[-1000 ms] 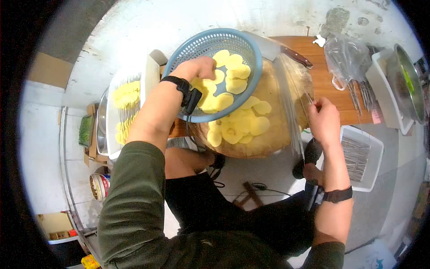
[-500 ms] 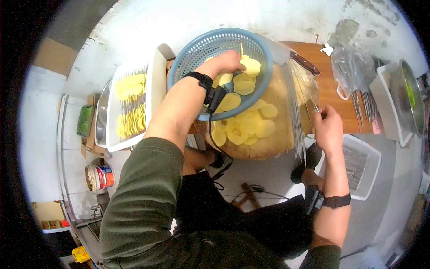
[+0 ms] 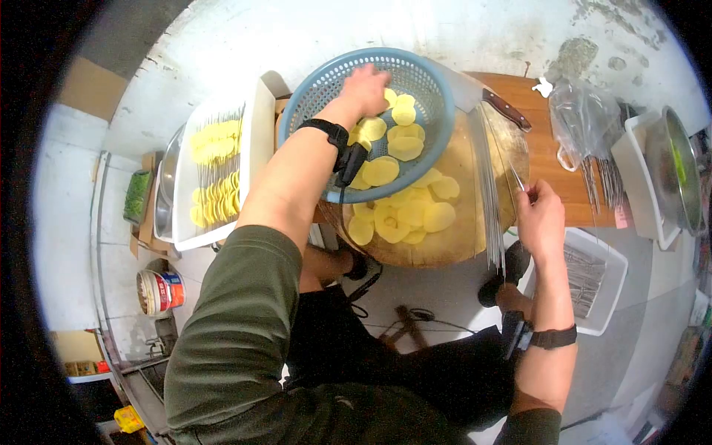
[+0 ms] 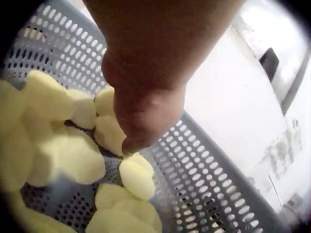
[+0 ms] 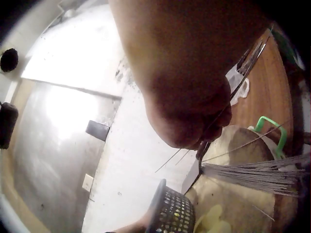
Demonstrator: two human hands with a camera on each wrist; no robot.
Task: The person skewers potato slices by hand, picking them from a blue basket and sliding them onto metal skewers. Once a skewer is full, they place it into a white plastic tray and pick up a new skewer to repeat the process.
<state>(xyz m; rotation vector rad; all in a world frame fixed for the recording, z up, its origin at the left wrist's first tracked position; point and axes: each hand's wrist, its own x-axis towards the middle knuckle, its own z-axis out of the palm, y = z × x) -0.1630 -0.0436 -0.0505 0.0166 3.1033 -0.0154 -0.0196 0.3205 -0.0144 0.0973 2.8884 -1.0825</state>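
Inside the blue colander (image 3: 446, 126), I can't tell how far my left fingers (image 3: 374, 79) open or hold anything; best lift yellow slices (image 3: 381, 171) singly, right fingers (image 3: 544, 193) pinching thin skewers (image 3: 518, 178).

Head view: no legible text; the bucket (image 3: 148, 292) at left bears a red-and-blue label (image 3: 173, 289), its print too small to read.

Green sleeves (image 3: 236, 289) — black wristbands (image 3: 552, 339).

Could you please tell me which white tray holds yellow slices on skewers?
The white tray left of the blue basket; the lower-right tray shows bare skewers, the far-right one a metal bowl.
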